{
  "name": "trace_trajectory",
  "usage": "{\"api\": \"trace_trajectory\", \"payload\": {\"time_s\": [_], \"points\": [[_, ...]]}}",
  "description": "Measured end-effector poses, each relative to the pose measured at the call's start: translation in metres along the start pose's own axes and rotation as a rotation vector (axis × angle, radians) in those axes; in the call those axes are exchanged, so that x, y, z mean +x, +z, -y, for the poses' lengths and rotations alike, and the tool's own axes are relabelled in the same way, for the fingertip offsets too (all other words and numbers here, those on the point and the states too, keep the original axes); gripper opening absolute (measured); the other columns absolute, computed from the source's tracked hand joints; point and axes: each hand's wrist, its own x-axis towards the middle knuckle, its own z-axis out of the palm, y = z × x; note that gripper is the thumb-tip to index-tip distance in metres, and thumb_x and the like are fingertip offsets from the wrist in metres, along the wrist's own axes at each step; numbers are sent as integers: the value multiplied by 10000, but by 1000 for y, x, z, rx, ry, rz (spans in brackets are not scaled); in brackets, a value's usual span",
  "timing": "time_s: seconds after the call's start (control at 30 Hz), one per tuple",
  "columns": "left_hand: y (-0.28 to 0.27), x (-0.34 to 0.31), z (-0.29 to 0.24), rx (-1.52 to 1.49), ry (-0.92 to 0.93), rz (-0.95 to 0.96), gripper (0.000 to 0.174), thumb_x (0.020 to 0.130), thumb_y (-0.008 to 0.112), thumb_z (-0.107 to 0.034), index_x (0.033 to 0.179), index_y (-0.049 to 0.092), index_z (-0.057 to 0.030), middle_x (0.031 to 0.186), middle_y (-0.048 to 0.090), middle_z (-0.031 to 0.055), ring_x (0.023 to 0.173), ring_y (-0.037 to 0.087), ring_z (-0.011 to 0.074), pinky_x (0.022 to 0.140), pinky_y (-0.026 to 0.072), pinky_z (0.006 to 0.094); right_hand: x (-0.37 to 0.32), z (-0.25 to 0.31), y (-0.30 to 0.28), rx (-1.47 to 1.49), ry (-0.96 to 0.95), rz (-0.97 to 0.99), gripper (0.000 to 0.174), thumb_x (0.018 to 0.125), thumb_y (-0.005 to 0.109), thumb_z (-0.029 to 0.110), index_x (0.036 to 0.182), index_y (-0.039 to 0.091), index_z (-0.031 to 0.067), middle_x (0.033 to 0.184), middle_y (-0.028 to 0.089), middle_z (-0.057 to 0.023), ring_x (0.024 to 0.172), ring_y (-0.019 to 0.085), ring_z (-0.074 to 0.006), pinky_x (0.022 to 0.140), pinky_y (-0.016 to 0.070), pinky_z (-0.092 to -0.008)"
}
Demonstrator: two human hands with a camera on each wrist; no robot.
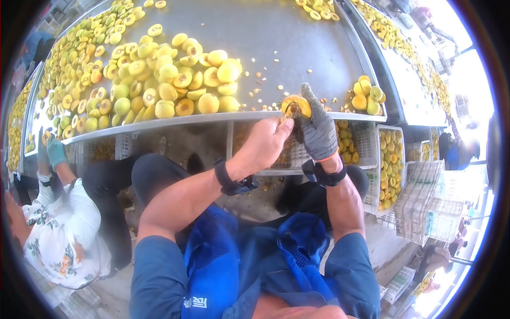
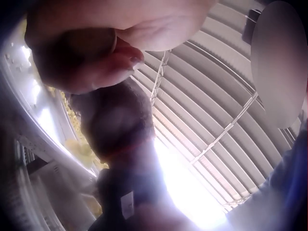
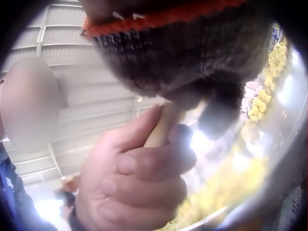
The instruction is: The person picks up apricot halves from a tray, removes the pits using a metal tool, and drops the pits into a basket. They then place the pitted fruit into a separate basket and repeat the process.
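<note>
My bare left hand [image 1: 265,144] curls round the pale handle [image 3: 160,129] of a small tool, seen best in the right wrist view. The tool's working end is at the fruit and mostly hidden. My right hand [image 1: 319,130], in a dark grey knitted glove with an orange cuff, holds a yellow apricot half [image 1: 300,104] with its cut, brown-centred side up. Both hands meet just over the near edge of the metal table [image 1: 255,48]. A big heap of halved apricots [image 1: 170,77] lies left of them, and a small pile [image 1: 367,95] lies to the right.
Loose pits [image 1: 257,91] are scattered on the table. Below its raised rim stand plastic crates, one full of apricot halves [image 1: 390,165]; empty-looking crates [image 1: 425,196] are stacked at right. Another person [image 1: 66,234] in a floral top works at the left.
</note>
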Motion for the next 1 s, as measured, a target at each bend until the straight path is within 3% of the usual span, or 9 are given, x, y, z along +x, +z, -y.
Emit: {"api": "trace_trajectory", "payload": {"time_s": [0.23,0.27,0.37,0.47,0.6,0.7,0.8,0.9,1.0], "points": [[2,-9,-11,-81,-191,168,408,1119,424,-312,864,538,-16,528,444,-14,376,399,85,372,328,282,8,10,-23,104,211,212,570,962,693,89,1496,507,13,1245,707,-145,1114,648,-172,989,506,-321],[4,-8,-9,-91,-190,170,409,1122,418,-315,886,545,-5,505,432,-16,361,386,84,372,324,277,8,3,-22,62,107,189,576,944,709,93,1486,526,24,1241,708,-137,1098,646,-160,971,512,-318],[2,-7,-9,-136,-221,200,423,1121,426,-331,885,557,-5,500,432,-14,360,384,83,380,332,273,9,-1,-27,157,89,199,598,921,727,99,1484,534,38,1193,723,-115,1013,653,-127,884,534,-300],[-7,-7,-13,-139,-256,294,435,1111,454,-365,884,572,-13,513,421,-11,375,369,77,381,331,264,12,9,-40,177,201,293,552,900,749,114,1429,602,59,1105,743,-88,885,657,-110,768,540,-283],[-15,-7,-20,-210,-419,408,464,1099,477,-412,877,582,-18,541,401,-17,402,349,66,378,323,255,11,-7,-51,22,-9,334,432,891,775,147,1310,701,78,959,739,-56,730,631,-121,672,531,-282],[-13,-8,-19,-212,-438,417,483,1093,486,-436,872,581,-17,553,391,-24,410,342,60,370,324,251,10,31,-58,104,376,430,492,888,776,102,1359,651,32,1049,752,-75,883,641,-102,806,546,-287],[-15,-8,-25,-265,-448,429,501,1093,481,-451,861,572,-16,551,394,-27,398,346,53,354,325,240,8,9,-50,162,58,274,428,903,782,187,1308,701,76,921,748,-76,656,614,-104,625,517,-276],[-21,-5,-27,-352,-469,502,516,1097,462,-462,851,562,-19,549,396,-29,384,347,45,339,324,228,8,7,-54,40,-68,254,417,915,780,195,1307,703,79,907,748,-64,641,607,-98,608,509,-271],[-21,-3,-22,-422,-492,549,511,1105,438,-458,864,554,-23,547,388,-34,375,342,39,329,318,220,5,10,-55,11,-32,260,406,917,777,205,1299,709,86,917,753,-65,637,610,-99,607,510,-274]]}}
